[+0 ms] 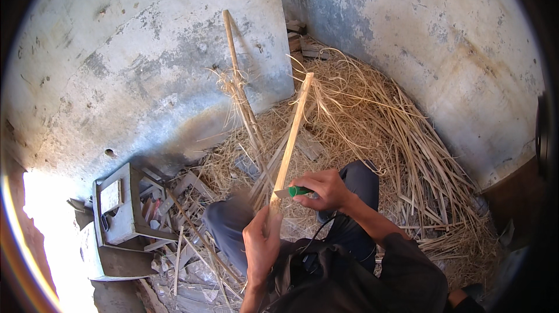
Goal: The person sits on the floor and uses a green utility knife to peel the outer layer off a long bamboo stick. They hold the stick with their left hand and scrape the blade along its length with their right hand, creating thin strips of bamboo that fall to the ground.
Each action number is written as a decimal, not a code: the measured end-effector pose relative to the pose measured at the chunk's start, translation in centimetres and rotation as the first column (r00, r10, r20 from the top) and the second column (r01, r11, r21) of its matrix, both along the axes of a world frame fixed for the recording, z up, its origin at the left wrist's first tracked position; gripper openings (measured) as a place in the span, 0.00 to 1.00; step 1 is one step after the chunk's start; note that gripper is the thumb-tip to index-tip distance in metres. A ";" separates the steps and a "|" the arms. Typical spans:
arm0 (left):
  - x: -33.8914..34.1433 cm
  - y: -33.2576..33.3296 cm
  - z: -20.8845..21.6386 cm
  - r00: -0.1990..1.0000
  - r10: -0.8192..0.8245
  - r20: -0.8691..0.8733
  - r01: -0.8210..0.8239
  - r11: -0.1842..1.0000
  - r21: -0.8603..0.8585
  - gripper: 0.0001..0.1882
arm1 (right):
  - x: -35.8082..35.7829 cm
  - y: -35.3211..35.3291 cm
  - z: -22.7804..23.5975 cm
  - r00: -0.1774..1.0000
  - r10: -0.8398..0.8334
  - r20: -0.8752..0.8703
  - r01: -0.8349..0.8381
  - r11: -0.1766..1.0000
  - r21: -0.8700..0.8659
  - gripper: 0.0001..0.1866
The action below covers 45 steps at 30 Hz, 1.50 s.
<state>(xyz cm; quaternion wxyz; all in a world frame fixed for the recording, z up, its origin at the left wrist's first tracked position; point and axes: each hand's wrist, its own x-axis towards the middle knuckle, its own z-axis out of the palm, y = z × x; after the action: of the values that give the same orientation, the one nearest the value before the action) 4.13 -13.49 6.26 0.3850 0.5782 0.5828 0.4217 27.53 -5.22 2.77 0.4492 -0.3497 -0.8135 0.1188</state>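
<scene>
My left hand (263, 242) is closed round the near end of a pale wooden stick (293, 124), which slants up and away from my lap. In my right hand (331, 189) is a knife with a green handle (298, 191). Its short flat blade (282, 193) lies against the stick just above my left fist. Thin curled shavings (326, 100) hang around the stick's far end. How sharp the blade is and how deep it sits in the wood cannot be made out.
Long split strips (425, 161) and loose shavings are heaped behind and to the right. A pole (232, 45) leans on the stained wall, with frayed fibres partway down. At left stands a worn grey wooden frame (135, 220) amid scraps. My bent knees (224, 225) flank the stick.
</scene>
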 end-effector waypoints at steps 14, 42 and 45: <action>0.2 -0.2 -0.1 0.993 0.035 0.109 -0.036 0.999 0.004 0.18 | 0.2 0.2 1.6 0.994 -0.090 0.065 0.080 0.985 0.150 0.14; -0.7 -0.8 -0.8 0.999 0.022 0.042 -0.022 1.000 0.000 0.17 | -0.4 -0.8 -0.6 0.984 -0.080 -0.161 0.069 0.995 -0.077 0.16; 0.0 -0.7 -0.2 0.996 0.014 0.087 -0.013 1.000 -0.007 0.18 | -1.2 -1.2 -0.3 0.992 -0.040 -0.116 0.038 0.999 -0.017 0.17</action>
<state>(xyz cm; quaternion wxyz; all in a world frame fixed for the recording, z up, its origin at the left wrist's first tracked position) 4.13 -14.16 6.07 0.4091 0.5540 0.5708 0.4471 26.38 -6.43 2.47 0.4955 -0.3615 -0.7780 0.1362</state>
